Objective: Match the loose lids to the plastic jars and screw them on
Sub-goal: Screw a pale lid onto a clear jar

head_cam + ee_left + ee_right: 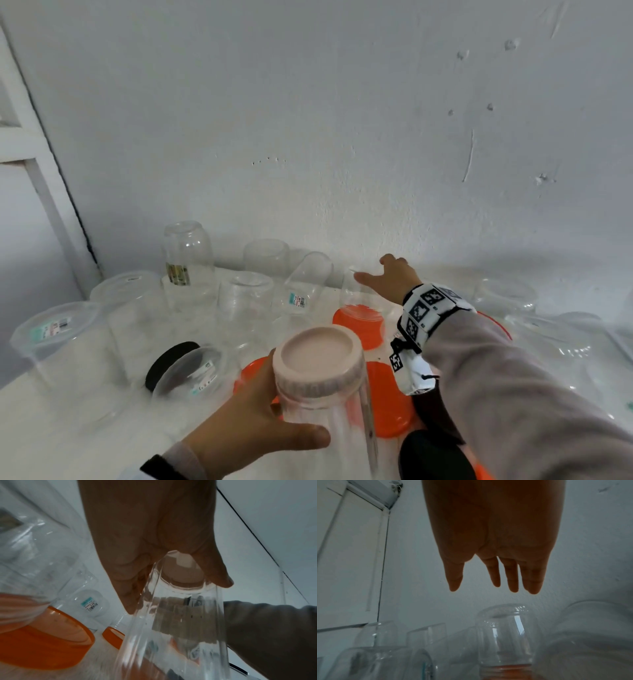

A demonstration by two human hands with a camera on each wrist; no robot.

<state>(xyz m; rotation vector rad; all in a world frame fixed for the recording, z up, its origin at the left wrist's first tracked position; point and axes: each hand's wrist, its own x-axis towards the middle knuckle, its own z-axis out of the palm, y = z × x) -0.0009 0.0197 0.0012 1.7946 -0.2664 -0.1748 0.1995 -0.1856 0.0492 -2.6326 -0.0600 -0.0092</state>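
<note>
The clear jar [329, 421] (pink lid [318, 359] on) sat gripped in the left hand [253, 431]; the right hand [390, 279], fingers straight and empty, hovered above an upturned jar [505, 635].

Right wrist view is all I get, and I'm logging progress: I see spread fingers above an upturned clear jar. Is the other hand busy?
Observer: Yes. The left hand grips a clear jar just below its neck.
Operator: Does that jar have a lid?
Observer: It does, a beige lid sits on its mouth; I cannot tell how tight.
Operator: What is under the jar my hand is reaching for?
Observer: The right hand is open over an upturned jar standing on an orange lid.
Operator: Any other loose lids?
Observer: A black lid lies to the left, partly behind a tipped jar.
</note>
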